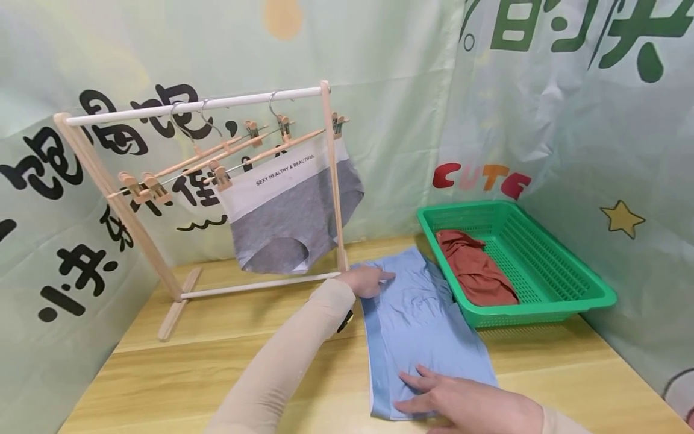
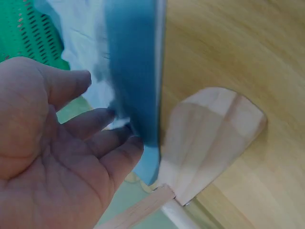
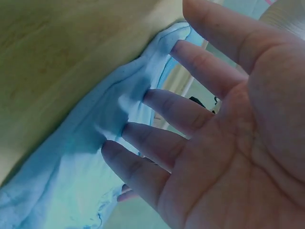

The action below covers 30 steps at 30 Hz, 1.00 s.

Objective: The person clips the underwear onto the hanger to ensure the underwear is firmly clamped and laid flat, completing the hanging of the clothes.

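A pair of light-blue underpants (image 1: 428, 325) lies spread on the wooden table, its darker waistband (image 2: 133, 62) along the left side. My left hand (image 1: 365, 281) touches the far end of the garment beside the waistband. In the left wrist view its fingertips rest on the cloth, fingers slightly bent. At the near end, my right hand (image 1: 468, 405) lies on the underpants with its fingers spread. The right wrist view shows those straight fingertips (image 3: 112, 150) against the blue fabric. Neither hand grips the cloth.
On the left stands a wooden rack (image 1: 141, 235) with several clip hangers. Grey underpants (image 1: 287, 223) with a white waistband hang from one of them. Right of the blue garment is a green basket (image 1: 569, 265) containing a reddish-brown cloth (image 1: 477, 271). Printed fabric (image 1: 379, 120) walls the table.
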### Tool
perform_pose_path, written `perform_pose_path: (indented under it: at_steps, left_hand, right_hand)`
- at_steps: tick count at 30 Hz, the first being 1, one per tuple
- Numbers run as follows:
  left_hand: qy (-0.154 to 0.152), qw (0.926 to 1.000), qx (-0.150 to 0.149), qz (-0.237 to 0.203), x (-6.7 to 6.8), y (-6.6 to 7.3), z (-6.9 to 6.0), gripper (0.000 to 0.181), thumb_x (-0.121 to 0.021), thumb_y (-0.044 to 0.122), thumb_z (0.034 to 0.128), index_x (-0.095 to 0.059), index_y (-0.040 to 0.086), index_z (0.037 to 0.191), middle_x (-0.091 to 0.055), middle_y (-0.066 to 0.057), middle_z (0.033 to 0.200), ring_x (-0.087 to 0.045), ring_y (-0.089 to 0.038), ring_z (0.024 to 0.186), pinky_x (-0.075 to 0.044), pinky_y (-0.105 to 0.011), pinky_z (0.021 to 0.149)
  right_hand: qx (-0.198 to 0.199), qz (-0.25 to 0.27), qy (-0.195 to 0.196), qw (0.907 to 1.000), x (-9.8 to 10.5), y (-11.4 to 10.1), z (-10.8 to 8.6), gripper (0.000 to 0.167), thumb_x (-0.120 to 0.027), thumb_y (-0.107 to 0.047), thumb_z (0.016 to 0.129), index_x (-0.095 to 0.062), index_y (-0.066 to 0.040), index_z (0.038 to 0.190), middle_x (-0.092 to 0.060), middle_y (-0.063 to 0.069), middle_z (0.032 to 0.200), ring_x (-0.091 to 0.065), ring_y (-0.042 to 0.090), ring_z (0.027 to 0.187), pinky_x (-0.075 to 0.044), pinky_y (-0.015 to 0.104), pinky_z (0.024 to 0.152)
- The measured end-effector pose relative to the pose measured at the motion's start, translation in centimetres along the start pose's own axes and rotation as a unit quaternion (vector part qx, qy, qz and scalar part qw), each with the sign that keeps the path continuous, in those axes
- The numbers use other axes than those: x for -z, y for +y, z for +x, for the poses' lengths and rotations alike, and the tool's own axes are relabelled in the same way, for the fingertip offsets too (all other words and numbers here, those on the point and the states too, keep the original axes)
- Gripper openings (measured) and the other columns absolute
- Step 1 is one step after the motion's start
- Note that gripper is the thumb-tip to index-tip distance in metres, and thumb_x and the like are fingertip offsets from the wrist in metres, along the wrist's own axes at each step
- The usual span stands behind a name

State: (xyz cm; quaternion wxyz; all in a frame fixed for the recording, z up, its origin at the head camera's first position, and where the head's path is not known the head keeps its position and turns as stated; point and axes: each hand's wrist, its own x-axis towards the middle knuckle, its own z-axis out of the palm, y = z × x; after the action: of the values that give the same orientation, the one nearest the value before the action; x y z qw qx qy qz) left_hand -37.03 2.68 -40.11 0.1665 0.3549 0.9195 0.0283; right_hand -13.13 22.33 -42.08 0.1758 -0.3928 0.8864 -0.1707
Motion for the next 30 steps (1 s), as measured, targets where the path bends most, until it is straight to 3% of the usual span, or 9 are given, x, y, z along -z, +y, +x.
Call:
perform_pose_path:
  at_steps: [2,6,8,11,15,20,26,30]
  left_hand:
    - [0.006,0.9999,-0.007,-0.014,0.4,0.2,-0.5,0.052,-0.043,0.020,0.1146,-0.041,0.026,0.167,-0.040,-0.009,0.173,-0.040,-0.026,0.159,-0.041,-0.035,0.125]
    - [0.036,0.9986,-0.029,-0.027,1.9,0.7,-1.9,0.049,-0.049,0.020,0.1147,-0.047,0.018,0.163,-0.054,-0.007,0.164,-0.061,-0.022,0.137,-0.050,-0.034,0.110]
    - [0.059,0.9972,-0.040,-0.023,2.9,0.9,-2.8,0.044,-0.052,0.019,0.1138,-0.054,0.014,0.157,-0.063,-0.009,0.155,-0.067,-0.022,0.125,-0.053,-0.034,0.105]
    - [0.096,0.9944,-0.044,-0.006,4.3,1.0,-4.3,0.036,-0.057,0.020,0.1122,-0.065,0.013,0.146,-0.074,-0.008,0.138,-0.073,-0.022,0.122,-0.058,-0.033,0.103]
    - [0.145,0.9887,-0.038,-0.001,6.1,0.8,-6.5,0.028,-0.062,0.020,0.1095,-0.073,0.013,0.134,-0.080,-0.006,0.124,-0.077,-0.020,0.114,-0.061,-0.035,0.097]
    - [0.185,0.9824,-0.026,-0.013,7.9,0.3,-9.5,0.025,-0.064,0.022,0.1089,-0.077,0.016,0.129,-0.082,-0.003,0.120,-0.078,-0.019,0.109,-0.062,-0.039,0.096]
    - [0.246,0.9683,-0.031,-0.034,8.8,-0.6,-13.4,0.019,-0.067,0.021,0.1071,-0.080,0.016,0.120,-0.083,0.000,0.106,-0.078,-0.014,0.096,-0.062,-0.037,0.091]
    - [0.278,0.9588,-0.027,-0.053,8.7,-1.4,-16.0,0.015,-0.069,0.020,0.1056,-0.082,0.016,0.112,-0.080,0.003,0.093,-0.071,-0.009,0.080,-0.060,-0.033,0.079]
  right_hand:
    - [-0.017,0.014,-0.001,0.9998,0.3,-0.1,0.0,0.050,-0.070,-0.049,0.101,-0.063,-0.038,0.149,-0.054,0.008,0.163,-0.053,0.045,0.148,-0.057,0.044,0.110]
    - [-0.045,0.020,0.011,0.9987,1.1,-0.2,-0.1,0.051,-0.071,-0.052,0.100,-0.062,-0.039,0.149,-0.057,0.005,0.161,-0.055,0.034,0.148,-0.056,0.044,0.111]
    - [-0.037,0.002,0.026,0.9990,1.4,-0.2,0.0,0.051,-0.072,-0.051,0.100,-0.064,-0.036,0.148,-0.060,0.006,0.157,-0.057,0.032,0.146,-0.057,0.043,0.109]
    - [-0.012,-0.026,0.047,0.9985,1.8,0.2,0.4,0.051,-0.073,-0.049,0.099,-0.067,-0.030,0.146,-0.065,0.009,0.152,-0.062,0.029,0.140,-0.058,0.042,0.107]
    - [0.027,-0.055,0.080,0.9948,2.3,0.7,1.1,0.044,-0.074,-0.045,0.100,-0.072,-0.024,0.139,-0.072,0.005,0.138,-0.070,0.021,0.127,-0.061,0.039,0.099]
    - [0.070,-0.052,0.133,0.9872,3.2,0.7,2.2,0.030,-0.076,-0.033,0.102,-0.077,-0.016,0.127,-0.077,-0.004,0.121,-0.074,0.011,0.111,-0.063,0.032,0.088]
    - [0.040,-0.007,0.173,0.9841,5.4,0.1,4.1,0.021,-0.072,-0.031,0.105,-0.079,-0.017,0.118,-0.080,-0.007,0.110,-0.075,0.005,0.100,-0.064,0.033,0.083]
    - [0.022,0.028,0.199,0.9793,6.9,0.0,5.9,0.016,-0.069,-0.030,0.106,-0.080,-0.020,0.113,-0.081,-0.009,0.102,-0.072,-0.001,0.090,-0.063,0.030,0.077]
